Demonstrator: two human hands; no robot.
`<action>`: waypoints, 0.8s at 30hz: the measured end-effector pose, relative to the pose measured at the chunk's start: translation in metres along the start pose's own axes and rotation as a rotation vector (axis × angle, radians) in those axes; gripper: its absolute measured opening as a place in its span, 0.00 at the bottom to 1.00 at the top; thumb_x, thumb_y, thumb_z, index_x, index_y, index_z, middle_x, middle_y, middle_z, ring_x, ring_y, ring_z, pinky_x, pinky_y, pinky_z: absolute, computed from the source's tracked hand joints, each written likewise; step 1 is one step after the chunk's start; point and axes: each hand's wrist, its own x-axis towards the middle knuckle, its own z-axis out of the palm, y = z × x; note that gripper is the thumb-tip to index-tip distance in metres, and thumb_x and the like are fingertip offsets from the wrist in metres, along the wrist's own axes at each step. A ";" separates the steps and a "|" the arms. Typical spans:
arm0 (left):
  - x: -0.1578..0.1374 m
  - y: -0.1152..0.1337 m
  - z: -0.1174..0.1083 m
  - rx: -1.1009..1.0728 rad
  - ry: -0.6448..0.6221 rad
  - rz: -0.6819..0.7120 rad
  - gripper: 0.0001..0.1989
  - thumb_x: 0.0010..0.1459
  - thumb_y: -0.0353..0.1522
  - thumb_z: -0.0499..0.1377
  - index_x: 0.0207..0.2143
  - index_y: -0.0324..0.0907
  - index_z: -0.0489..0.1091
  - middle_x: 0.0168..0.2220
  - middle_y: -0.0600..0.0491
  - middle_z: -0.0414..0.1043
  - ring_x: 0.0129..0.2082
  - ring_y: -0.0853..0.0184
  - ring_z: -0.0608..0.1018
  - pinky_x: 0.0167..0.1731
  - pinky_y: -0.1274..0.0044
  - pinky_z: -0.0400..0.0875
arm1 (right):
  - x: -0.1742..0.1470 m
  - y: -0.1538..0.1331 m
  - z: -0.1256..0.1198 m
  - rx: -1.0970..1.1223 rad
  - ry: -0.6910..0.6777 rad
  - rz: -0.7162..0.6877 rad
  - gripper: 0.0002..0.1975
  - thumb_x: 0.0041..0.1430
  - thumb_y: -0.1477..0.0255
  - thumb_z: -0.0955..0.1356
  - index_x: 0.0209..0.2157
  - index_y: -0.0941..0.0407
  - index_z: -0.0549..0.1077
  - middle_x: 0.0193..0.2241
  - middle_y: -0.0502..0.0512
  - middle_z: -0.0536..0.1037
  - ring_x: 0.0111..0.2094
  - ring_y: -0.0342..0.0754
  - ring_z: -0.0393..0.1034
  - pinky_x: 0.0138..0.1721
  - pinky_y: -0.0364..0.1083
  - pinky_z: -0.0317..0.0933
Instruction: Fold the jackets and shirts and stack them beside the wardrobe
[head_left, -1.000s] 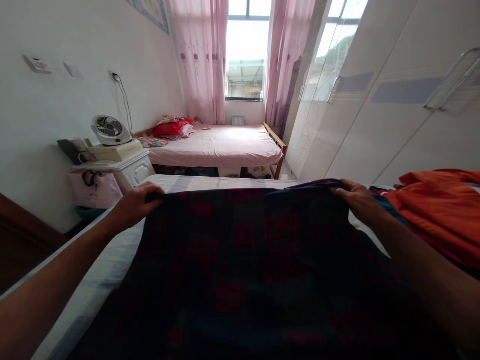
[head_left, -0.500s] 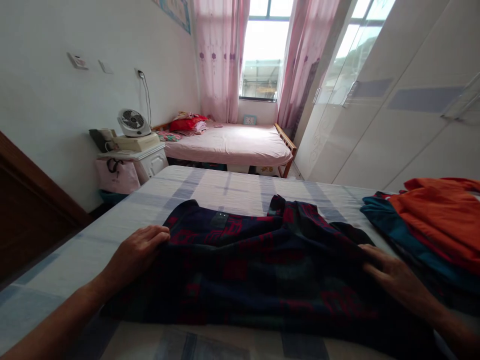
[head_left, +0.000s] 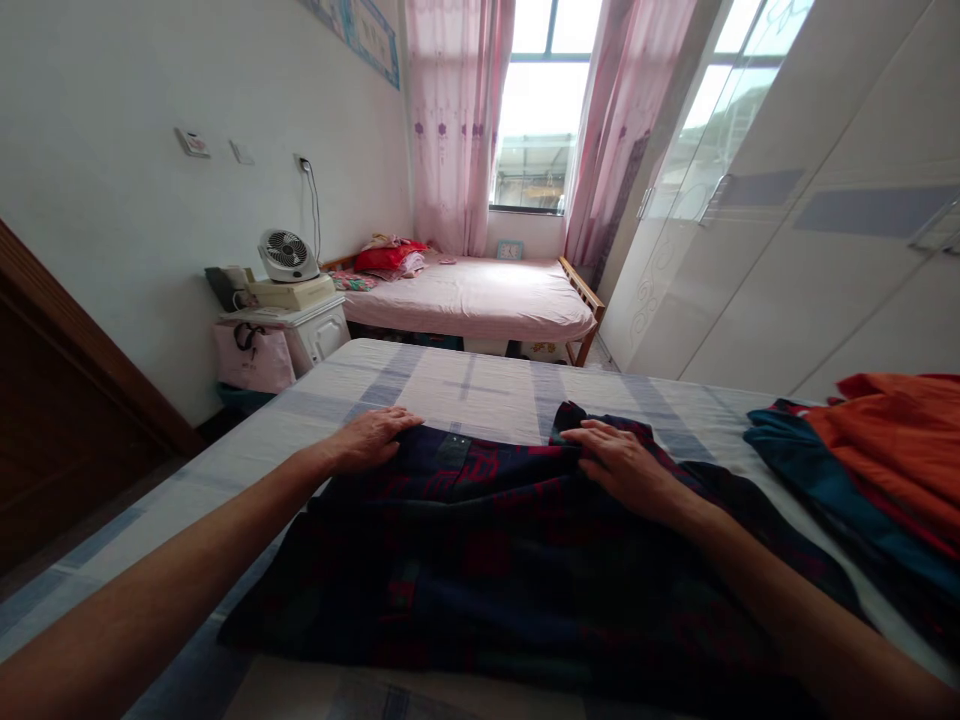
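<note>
A dark navy, patterned shirt (head_left: 487,560) with red and green blocks lies spread across the bed in front of me. Its collar end is at the far side, near the middle. At the shirt's far left corner rests my left hand (head_left: 371,440), its fingers stretched over the edge of the cloth. My right hand (head_left: 626,465) lies over the far edge by the collar, fingers extended and slightly apart, a ring on one of them. Neither hand visibly grips the fabric. Dark folds hide much of the shirt's near part.
Folded clothes, orange (head_left: 892,430) and teal (head_left: 795,450), are piled at the right of the checked bed sheet (head_left: 480,385). Beyond stands a second bed (head_left: 480,290) with pink bedding. A fan (head_left: 287,255) sits on a white cabinet (head_left: 322,335) at left; a wardrobe (head_left: 757,270) lines the right.
Both hands have moved to the shirt's far edge and closer together: the left forward and right, the right leftward to the collar. The shirt stays spread on the bed.
</note>
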 end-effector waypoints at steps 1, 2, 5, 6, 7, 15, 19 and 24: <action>0.005 -0.002 0.002 0.002 -0.018 -0.007 0.31 0.45 0.24 0.52 0.55 0.42 0.64 0.52 0.47 0.69 0.54 0.60 0.69 0.55 0.71 0.60 | 0.010 0.000 0.007 -0.021 -0.042 -0.009 0.22 0.57 0.71 0.60 0.54 0.53 0.66 0.53 0.57 0.70 0.60 0.56 0.54 0.57 0.57 0.50; 0.009 -0.004 0.003 -0.002 -0.024 -0.016 0.31 0.45 0.25 0.53 0.55 0.42 0.65 0.50 0.47 0.70 0.51 0.59 0.71 0.53 0.70 0.63 | 0.018 0.000 0.013 -0.045 -0.073 -0.013 0.23 0.56 0.72 0.61 0.55 0.54 0.66 0.53 0.58 0.70 0.59 0.56 0.55 0.56 0.57 0.50; 0.010 -0.007 0.001 -0.024 -0.024 -0.039 0.22 0.45 0.27 0.54 0.44 0.42 0.73 0.42 0.47 0.73 0.45 0.58 0.73 0.48 0.70 0.65 | 0.030 0.005 0.023 -0.119 -0.132 -0.027 0.20 0.54 0.72 0.63 0.49 0.55 0.71 0.46 0.60 0.74 0.52 0.56 0.63 0.53 0.57 0.51; 0.008 -0.008 -0.002 -0.040 -0.023 -0.044 0.17 0.45 0.28 0.54 0.39 0.42 0.74 0.40 0.48 0.73 0.44 0.58 0.73 0.48 0.70 0.65 | 0.032 0.007 0.023 -0.140 -0.138 -0.030 0.17 0.54 0.72 0.63 0.45 0.55 0.73 0.43 0.59 0.75 0.49 0.56 0.65 0.51 0.56 0.52; 0.005 -0.008 -0.005 -0.060 -0.020 -0.048 0.13 0.47 0.29 0.54 0.35 0.43 0.75 0.39 0.48 0.73 0.44 0.59 0.73 0.47 0.71 0.65 | 0.032 0.009 0.023 -0.155 -0.135 -0.031 0.14 0.54 0.72 0.63 0.41 0.55 0.74 0.40 0.58 0.75 0.46 0.55 0.66 0.50 0.56 0.53; -0.036 -0.028 -0.023 -0.324 0.067 -0.294 0.25 0.56 0.50 0.46 0.38 0.42 0.72 0.34 0.51 0.76 0.32 0.63 0.76 0.32 0.76 0.69 | 0.025 0.014 0.007 0.080 0.021 0.029 0.11 0.60 0.69 0.60 0.37 0.53 0.73 0.38 0.53 0.76 0.41 0.48 0.68 0.45 0.46 0.59; -0.037 -0.047 -0.001 -0.281 0.084 -0.421 0.24 0.49 0.53 0.52 0.30 0.42 0.74 0.29 0.48 0.77 0.32 0.56 0.78 0.33 0.72 0.69 | 0.034 0.024 0.004 0.016 0.061 0.289 0.17 0.63 0.65 0.56 0.42 0.53 0.73 0.46 0.55 0.74 0.48 0.48 0.67 0.50 0.45 0.57; -0.036 -0.047 0.012 -0.240 0.092 -0.470 0.29 0.50 0.55 0.50 0.38 0.42 0.74 0.40 0.44 0.77 0.39 0.54 0.78 0.40 0.69 0.70 | 0.048 0.063 0.003 -0.074 0.057 0.678 0.20 0.58 0.60 0.61 0.41 0.58 0.75 0.46 0.66 0.74 0.50 0.59 0.65 0.48 0.57 0.58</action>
